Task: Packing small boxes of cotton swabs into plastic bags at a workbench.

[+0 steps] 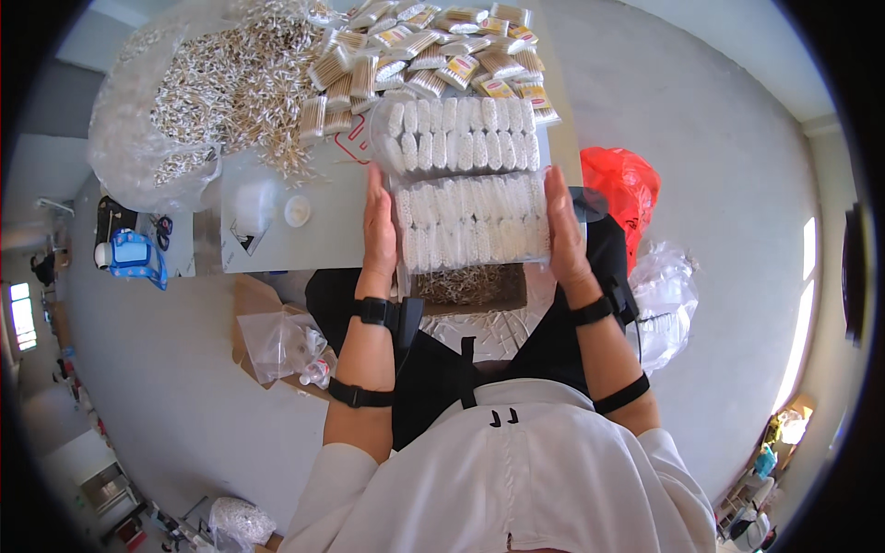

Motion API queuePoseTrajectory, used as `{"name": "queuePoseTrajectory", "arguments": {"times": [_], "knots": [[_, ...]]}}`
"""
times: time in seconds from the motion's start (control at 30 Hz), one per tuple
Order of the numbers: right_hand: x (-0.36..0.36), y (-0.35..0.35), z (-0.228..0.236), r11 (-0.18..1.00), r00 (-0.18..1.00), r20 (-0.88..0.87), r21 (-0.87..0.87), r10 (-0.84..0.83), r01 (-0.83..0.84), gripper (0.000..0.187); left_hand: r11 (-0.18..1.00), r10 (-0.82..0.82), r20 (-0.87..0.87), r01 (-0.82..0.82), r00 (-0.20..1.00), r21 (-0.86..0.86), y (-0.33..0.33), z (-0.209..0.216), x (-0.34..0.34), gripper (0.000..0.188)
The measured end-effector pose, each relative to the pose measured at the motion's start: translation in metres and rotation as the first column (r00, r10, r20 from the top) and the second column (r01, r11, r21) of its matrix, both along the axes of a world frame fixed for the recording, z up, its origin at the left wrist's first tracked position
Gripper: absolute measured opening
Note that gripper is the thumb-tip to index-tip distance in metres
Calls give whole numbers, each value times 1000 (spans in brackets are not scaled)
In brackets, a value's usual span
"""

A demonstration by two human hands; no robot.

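Observation:
My left hand and my right hand press flat-fingered against opposite sides of a clear-wrapped bundle of cotton swab packs, holding it between them at the table's near edge. White cotton tips face up in two rows. Just beyond it, touching or nearly so, is a second wrapped bundle of swab packs with the same rows of tips. Whether one bag wraps both bundles, I cannot tell. Below the held bundle, an open cardboard box with loose swabs inside sits between my legs.
Loose cotton swabs spill from a big clear bag at the table's far left. Many small swab packs lie behind the bundles. A white round lid rests on the table. A red plastic bag stands right.

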State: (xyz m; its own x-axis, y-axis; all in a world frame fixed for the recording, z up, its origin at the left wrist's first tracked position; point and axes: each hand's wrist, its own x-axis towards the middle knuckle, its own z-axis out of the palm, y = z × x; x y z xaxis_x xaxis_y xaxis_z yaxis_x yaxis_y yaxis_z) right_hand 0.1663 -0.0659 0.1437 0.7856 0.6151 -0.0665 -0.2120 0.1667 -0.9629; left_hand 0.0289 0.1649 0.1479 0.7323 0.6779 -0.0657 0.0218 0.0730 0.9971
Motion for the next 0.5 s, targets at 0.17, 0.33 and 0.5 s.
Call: {"name": "queuePoseTrajectory", "arguments": {"times": [0.17,0.33,0.5], "knots": [[15,33,9,994,994,71,-83,81,-75,68,972,-85,169,119,982,-203,12,-12,-8,74],[14,38,6,987,1000,-5,-160,4,-4,62,992,-113,-9,113,994,48,11,-12,-6,57],[12,40,5,984,999,-44,-175,-26,18,61,999,-1,22,2,1000,-41,6,-12,-4,50]]}}
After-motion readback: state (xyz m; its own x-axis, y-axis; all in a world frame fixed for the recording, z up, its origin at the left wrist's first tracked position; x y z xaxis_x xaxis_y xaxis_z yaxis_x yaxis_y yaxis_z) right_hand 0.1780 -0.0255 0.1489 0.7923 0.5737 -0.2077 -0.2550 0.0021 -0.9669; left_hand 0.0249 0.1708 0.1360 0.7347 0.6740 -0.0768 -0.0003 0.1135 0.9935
